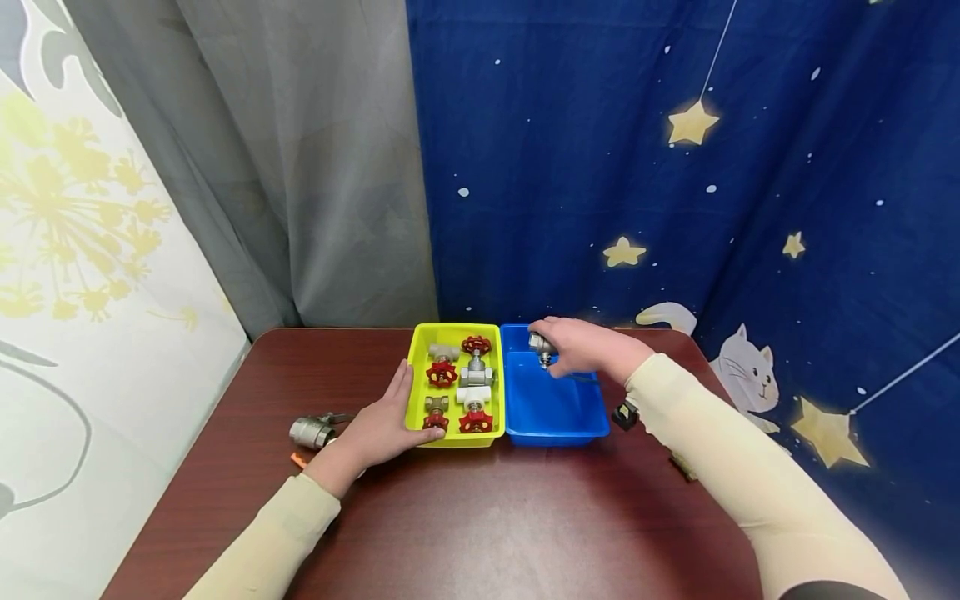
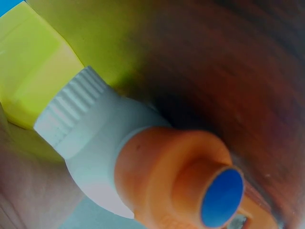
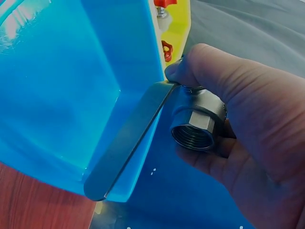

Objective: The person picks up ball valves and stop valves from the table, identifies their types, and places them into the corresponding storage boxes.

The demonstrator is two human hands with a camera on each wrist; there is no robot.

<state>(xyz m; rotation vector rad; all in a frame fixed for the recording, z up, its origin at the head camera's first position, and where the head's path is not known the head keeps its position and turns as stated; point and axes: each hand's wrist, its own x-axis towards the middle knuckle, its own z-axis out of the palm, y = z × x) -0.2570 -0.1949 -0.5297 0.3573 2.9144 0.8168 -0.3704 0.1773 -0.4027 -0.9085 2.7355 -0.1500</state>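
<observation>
My right hand (image 1: 581,343) grips a metal ball valve (image 3: 198,117) by its body, thumb on top near the stem. In the right wrist view the valve's long flat lever handle (image 3: 131,140) points down and left, and its threaded opening shows. Hand and valve are over the back part of the blue bin (image 1: 555,437). My left hand (image 1: 381,425) rests against the left side of the yellow bin (image 1: 457,442), fingers extended along it and thumb over the front rim. Inside the yellow bin lie several valves with red handwheels (image 1: 442,374), including a white one (image 1: 474,398).
Left of the left hand, another metal ball valve (image 1: 311,432) lies on the brown table (image 1: 480,517). A white valve (image 2: 102,129) with an orange handle (image 2: 167,176) is beside it, partly hidden by the wrist. A brass-coloured piece (image 1: 682,467) lies near the right sleeve. Curtains hang behind.
</observation>
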